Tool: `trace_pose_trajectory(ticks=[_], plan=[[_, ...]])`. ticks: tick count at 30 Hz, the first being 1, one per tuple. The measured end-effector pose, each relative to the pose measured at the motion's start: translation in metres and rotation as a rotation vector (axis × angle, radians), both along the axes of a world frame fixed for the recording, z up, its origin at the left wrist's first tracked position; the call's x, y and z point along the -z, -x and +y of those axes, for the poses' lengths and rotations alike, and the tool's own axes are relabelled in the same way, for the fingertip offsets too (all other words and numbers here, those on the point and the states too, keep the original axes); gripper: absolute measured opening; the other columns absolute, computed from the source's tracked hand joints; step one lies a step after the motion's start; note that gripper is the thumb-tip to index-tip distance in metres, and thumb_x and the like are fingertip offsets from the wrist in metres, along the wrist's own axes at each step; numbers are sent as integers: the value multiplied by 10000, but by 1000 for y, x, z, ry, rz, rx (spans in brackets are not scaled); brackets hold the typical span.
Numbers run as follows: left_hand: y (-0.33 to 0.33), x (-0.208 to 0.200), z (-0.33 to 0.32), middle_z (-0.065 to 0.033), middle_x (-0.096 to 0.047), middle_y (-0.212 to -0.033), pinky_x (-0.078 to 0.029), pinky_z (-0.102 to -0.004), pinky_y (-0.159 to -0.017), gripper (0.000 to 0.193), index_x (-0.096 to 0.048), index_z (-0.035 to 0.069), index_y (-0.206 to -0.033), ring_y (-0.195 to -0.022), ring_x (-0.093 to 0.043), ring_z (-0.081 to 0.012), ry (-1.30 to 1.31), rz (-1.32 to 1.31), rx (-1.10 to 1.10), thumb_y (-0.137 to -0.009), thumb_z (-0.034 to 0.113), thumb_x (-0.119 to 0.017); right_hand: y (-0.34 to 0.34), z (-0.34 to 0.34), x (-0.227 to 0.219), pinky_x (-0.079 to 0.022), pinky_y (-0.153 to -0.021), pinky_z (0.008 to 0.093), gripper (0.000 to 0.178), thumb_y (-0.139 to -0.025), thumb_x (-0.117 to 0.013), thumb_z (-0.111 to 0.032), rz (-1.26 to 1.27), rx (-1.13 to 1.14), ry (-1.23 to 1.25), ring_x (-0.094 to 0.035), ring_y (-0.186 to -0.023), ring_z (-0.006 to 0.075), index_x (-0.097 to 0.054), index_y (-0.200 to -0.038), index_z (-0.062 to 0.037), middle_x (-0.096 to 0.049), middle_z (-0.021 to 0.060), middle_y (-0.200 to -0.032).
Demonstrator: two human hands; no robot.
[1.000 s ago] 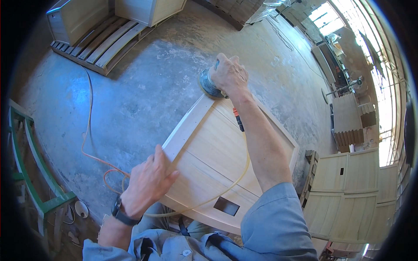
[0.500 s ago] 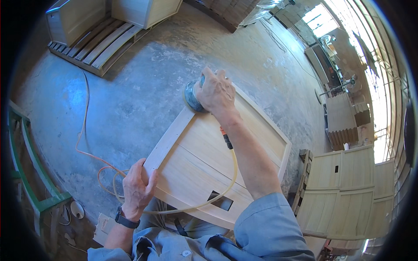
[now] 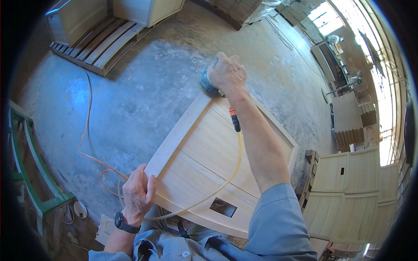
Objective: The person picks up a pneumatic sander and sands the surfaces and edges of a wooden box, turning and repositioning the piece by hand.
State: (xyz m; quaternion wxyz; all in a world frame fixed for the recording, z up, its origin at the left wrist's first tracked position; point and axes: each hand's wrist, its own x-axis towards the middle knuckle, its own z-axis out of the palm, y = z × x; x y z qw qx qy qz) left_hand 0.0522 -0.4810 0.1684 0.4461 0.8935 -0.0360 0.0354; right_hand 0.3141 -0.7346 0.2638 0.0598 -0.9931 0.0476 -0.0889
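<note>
A pale wooden panel (image 3: 213, 152) with a raised frame and a rectangular cut-out lies in front of me, its near edge over my lap. My right hand (image 3: 228, 76) is closed over a round blue-green air sander (image 3: 207, 81), which sits at the far left corner of the frame. From the sander an orange and black hose coupling (image 3: 234, 118) leads to a yellowish air hose (image 3: 230, 178) that loops across the panel. My left hand (image 3: 138, 191) grips the panel's near left corner, thumb on top; its fingertips are hidden below the edge.
An orange hose (image 3: 81, 143) runs over the concrete floor at left. A green metal frame (image 3: 48, 200) stands at the left edge. Wooden boxes on a pallet (image 3: 104, 56) are at the far left; stacked wooden panels (image 3: 344, 191) stand at right.
My right hand has pushed the sander farther away and a little to the right, out to the panel's far corner. My left hand keeps its hold on the near corner.
</note>
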Motion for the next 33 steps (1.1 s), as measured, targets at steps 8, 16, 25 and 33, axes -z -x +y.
trace_pose_trajectory(ticks=[8,16,25,33], plan=[[0,-2,1,-239,-653,-902,-524,-409,-677,304,-601,-53,-1146,-770,-662,-361,12,-64,-27,-914,144,-580,23,20,-7,-507,-904,488,365,-864,-624,-296,28,-35,18,-617,-1039,456,-646,-1177,-111,-587,255,-1147],[7,8,-1,-213,-636,-873,-501,-399,-678,295,-601,-61,-1150,-739,-637,-332,76,-109,-91,-948,148,-548,62,42,2,-540,-837,486,353,-869,-638,-298,4,-101,34,-626,-1025,448,-646,-1167,-109,-591,252,-1110],[9,10,0,-249,-641,-990,-531,-416,-724,340,-555,-69,-1213,-836,-656,-364,44,-161,-87,-946,139,-536,88,74,-6,-552,-819,464,331,-869,-655,-297,36,-150,59,-639,-992,425,-654,-1146,-115,-594,235,-1104],[16,17,0,-268,-610,-1208,-493,-416,-925,421,-474,-61,-1345,-1083,-629,-379,199,-38,-142,-1026,213,-454,115,83,-4,-553,-807,464,317,-862,-659,-276,37,-172,32,-639,-965,408,-654,-1136,-116,-585,218,-1087]])
